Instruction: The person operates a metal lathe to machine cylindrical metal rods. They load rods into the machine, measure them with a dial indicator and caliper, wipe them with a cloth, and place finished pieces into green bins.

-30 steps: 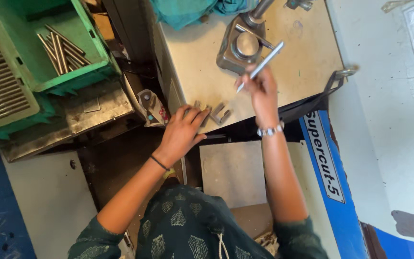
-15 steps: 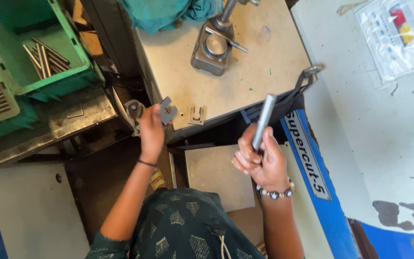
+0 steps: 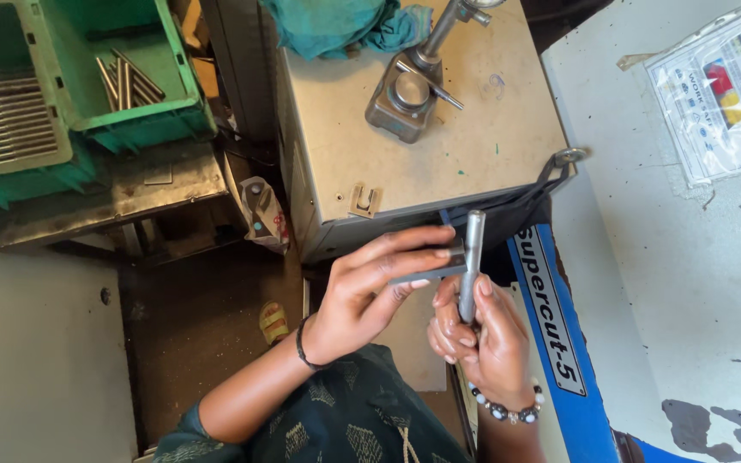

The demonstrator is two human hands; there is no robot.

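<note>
Plain grey steel rod [image 3: 471, 261] upright in my right hand [image 3: 482, 339], below the surface [image 3: 473, 146] edge. Left hand [image 3: 366, 296] now pinches flat grey gauge [image 3: 430, 270] against it; earlier they were apart.

we see even, soft daylight with no single hard source. the metal tabletop [image 3: 473, 146] is bright, almost washed out near its right edge, and the pale floor [image 3: 688, 283] beside it glares. below the tabletop's front edge the recess [image 3: 207, 317] falls into deep shadow. the rod [image 3: 471, 257] shows a thin highlight. focus is fair at centre; the green crates [image 3: 62, 94] at the left edge look softer and slightly bent.
</note>
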